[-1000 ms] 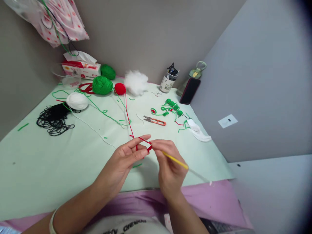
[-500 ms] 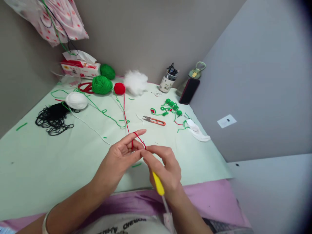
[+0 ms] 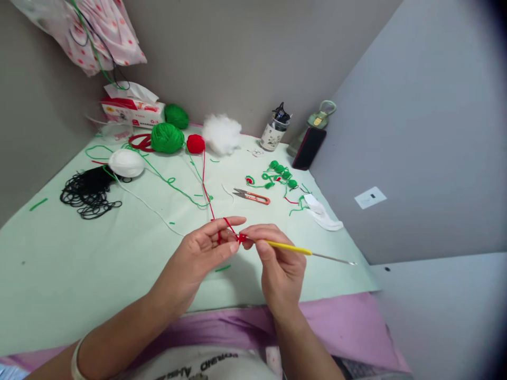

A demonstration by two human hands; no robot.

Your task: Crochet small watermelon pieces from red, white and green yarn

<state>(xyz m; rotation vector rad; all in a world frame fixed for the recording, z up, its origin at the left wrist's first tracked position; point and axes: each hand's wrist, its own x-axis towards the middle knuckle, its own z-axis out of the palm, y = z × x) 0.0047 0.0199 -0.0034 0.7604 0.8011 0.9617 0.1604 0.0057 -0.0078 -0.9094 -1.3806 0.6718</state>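
My right hand [image 3: 282,259] is closed around a crochet hook with a yellow grip [image 3: 291,247]; its bare metal end points to the right. Pinched between the thumb and fingers of my left hand [image 3: 204,248] is a small red crochet piece [image 3: 241,238], right where the hook's working end meets it. Red yarn [image 3: 207,196] loops over my left index finger and runs back to the red yarn ball [image 3: 195,144]. The hook's working tip is partly hidden by the fingers and the piece.
Orange thread snips [image 3: 253,197] lie beyond my hands. Green crocheted pieces [image 3: 280,171] are at right, near a phone [image 3: 310,149]. Green yarn [image 3: 168,138], white yarn [image 3: 127,163], black cord [image 3: 89,195], white stuffing [image 3: 222,134] and a tissue pack [image 3: 134,112] stand at the back and left.
The crochet hook has swung from pointing down toward me to lying nearly level, its free end to the right. My right hand has turned with it, and the red piece now shows.
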